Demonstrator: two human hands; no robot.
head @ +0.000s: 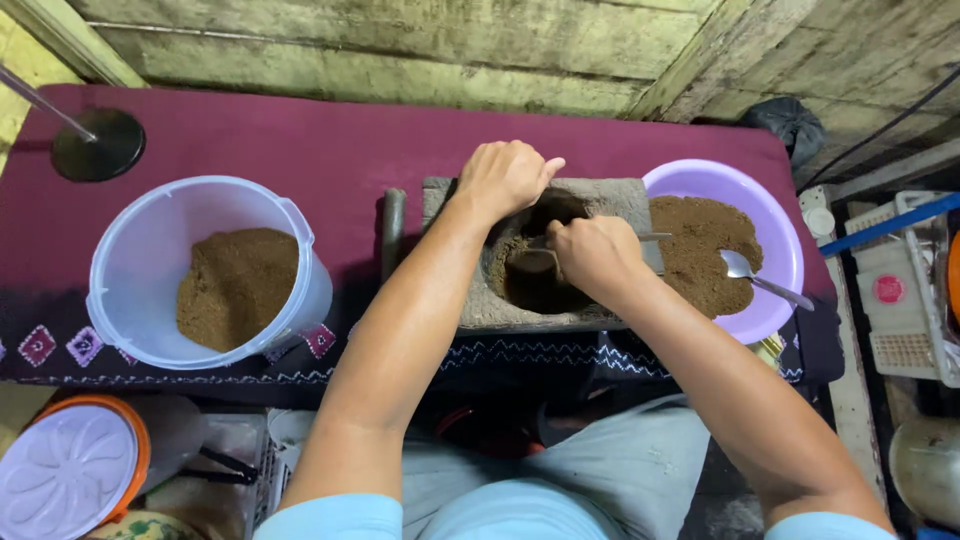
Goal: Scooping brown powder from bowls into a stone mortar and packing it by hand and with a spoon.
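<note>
At the left edge of a maroon cloth-covered table (300,140), a clear plastic tub (130,290) holds brown powder. At centre, the left hand (505,178), fingers curled, rests on the rim of a stone mortar (470,300), while the right hand (595,255) grips a metal utensil (655,237) over the powder-filled hollow. Near the right edge, a lilac bowl (775,215) holds more powder and a spoon (760,278).

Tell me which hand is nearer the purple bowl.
Right. The right hand sits just beside the purple bowl, over the stone mortar; the left hand rests on the mortar's far rim, farther away.
</note>
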